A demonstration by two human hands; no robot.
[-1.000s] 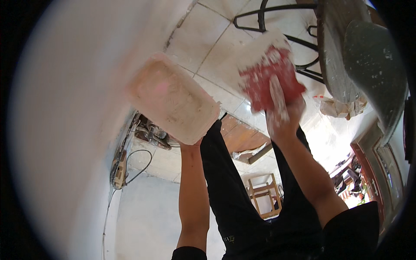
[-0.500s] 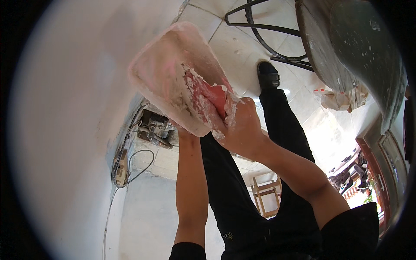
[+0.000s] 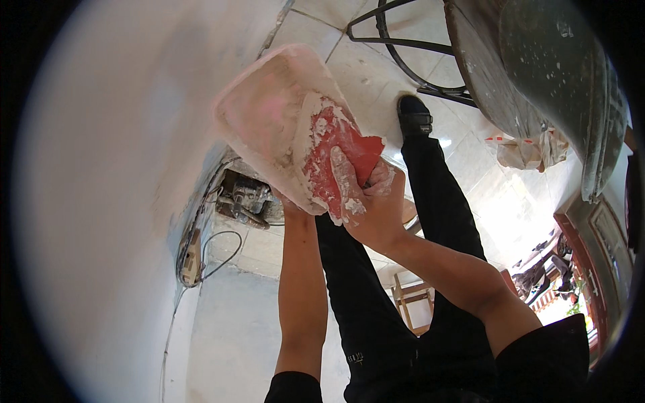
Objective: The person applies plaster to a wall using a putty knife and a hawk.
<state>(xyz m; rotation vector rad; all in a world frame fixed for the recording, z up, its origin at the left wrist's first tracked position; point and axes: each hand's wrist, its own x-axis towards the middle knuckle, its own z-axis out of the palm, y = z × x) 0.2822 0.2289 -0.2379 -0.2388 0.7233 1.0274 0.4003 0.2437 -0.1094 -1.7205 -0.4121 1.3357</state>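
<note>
A pale pink, rectangular putty tray (image 3: 259, 101) with rounded corners tilts in front of me, its surface crusted with dried white smears. My left hand (image 3: 289, 203) supports it from below, closed at its near edge; the fingers are mostly hidden underneath. In my right hand (image 3: 376, 208) is a red putty scraper (image 3: 361, 156), gripped with the thumb laid along its face. White putty coats much of the scraper and my fingers. Its far edge rests on or just over the tray, and I cannot tell which.
A plastered wall (image 3: 114, 201) runs along the left. At its foot lie cables, a power strip (image 3: 192, 258) and a dark machine (image 3: 245, 198) in a recess. A metal-framed chair (image 3: 403, 43) stands upper right, a plastic bag (image 3: 527, 151) below it. A wooden stool (image 3: 413, 299) shows between my legs.
The scraper has turned so that more of its red, putty-smeared face shows. The tray has shifted slightly right and nearer, along with both hands.
</note>
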